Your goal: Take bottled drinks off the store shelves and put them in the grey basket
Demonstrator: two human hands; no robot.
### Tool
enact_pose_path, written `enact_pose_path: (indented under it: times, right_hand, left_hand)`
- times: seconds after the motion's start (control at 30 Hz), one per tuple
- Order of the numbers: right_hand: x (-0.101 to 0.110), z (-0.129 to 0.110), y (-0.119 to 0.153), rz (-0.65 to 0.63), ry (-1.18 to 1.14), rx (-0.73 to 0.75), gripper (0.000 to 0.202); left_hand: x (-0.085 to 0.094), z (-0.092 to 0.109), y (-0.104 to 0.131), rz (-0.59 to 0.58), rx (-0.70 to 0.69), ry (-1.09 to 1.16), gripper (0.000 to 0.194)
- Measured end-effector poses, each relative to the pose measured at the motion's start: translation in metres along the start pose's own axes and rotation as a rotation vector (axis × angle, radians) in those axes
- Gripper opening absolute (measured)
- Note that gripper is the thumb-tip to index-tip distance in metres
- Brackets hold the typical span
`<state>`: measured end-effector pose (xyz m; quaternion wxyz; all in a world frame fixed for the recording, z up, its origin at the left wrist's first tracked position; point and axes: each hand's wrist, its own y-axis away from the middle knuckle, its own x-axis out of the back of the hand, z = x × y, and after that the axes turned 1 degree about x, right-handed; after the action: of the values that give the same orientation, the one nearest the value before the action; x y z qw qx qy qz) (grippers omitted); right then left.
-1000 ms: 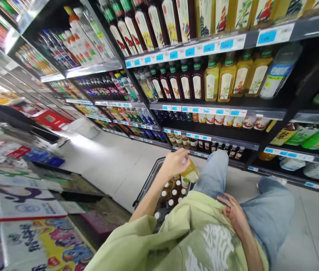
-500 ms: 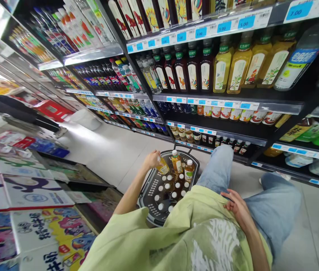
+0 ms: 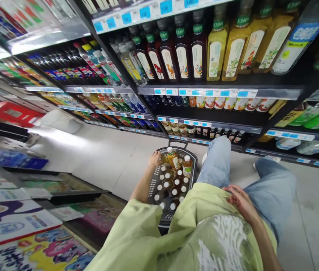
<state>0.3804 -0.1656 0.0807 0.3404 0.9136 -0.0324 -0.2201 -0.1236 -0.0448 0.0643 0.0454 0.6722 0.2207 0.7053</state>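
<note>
At the far left side of a dark grey shopping basket [image 3: 195, 169], my left hand [image 3: 155, 161] is closed around a bottle of yellow drink [image 3: 163, 164], low inside the rim. My fingers and the dim light hide part of that bottle. Beside it, two more bottles stand taller than the rest: an amber tea bottle [image 3: 173, 158] and a bottle with a green-and-white label [image 3: 187, 166]. Several white-capped bottles [image 3: 168, 183] of brown drink fill the basket's middle. My right hand [image 3: 240, 201] rests near my right thigh, holding nothing, its fingers loosely apart.
Drink shelves [image 3: 218, 92] run along the far side, with dark and yellow tea bottles. Stacked cartons [image 3: 12, 226] and a low display rack [image 3: 83, 188] border the left. Further off are a red crate [image 3: 15, 113], a white tub [image 3: 60, 121] and another person's leg [image 3: 4, 130].
My left hand has lowered the yellow bottle into the basket. The view has turned and shifted, bringing the shelves closer. My right hand stays by the thigh.
</note>
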Motion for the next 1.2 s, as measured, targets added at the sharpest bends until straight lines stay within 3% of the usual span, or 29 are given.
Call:
enact_pose_path:
  times: [0.13, 0.3, 0.7, 0.87, 0.93, 1.03, 1.2]
  right_hand:
    - [-0.003, 0.0, -0.002, 0.013, -0.008, -0.013, 0.053]
    - [-0.011, -0.002, -0.001, 0.0, 0.008, 0.028, 0.044]
    - [-0.014, 0.004, -0.013, -0.051, 0.007, 0.068, 0.042]
    - [-0.012, 0.01, -0.019, -0.041, 0.01, 0.087, 0.046]
    - [-0.012, 0.013, -0.022, -0.036, 0.003, 0.102, 0.047]
    - [-0.012, 0.017, -0.026, -0.04, -0.003, 0.12, 0.048]
    - [-0.016, 0.011, -0.027, -0.082, 0.062, 0.145, 0.054]
  left_hand:
    - [-0.002, -0.008, -0.029, -0.002, 0.008, 0.01, 0.032]
    - [0.008, -0.016, -0.056, -0.059, 0.054, -0.018, 0.031]
    - [0.013, 0.003, -0.053, -0.091, 0.099, -0.147, 0.047]
    - [0.035, 0.012, -0.059, -0.185, 0.216, -0.186, 0.055]
    - [0.052, 0.023, -0.056, -0.115, 0.201, -0.226, 0.049]
    - [0.088, 0.053, -0.043, 0.069, 0.019, -0.251, 0.036]
    - [0.142, 0.136, -0.009, 0.197, -0.346, -0.116, 0.033]
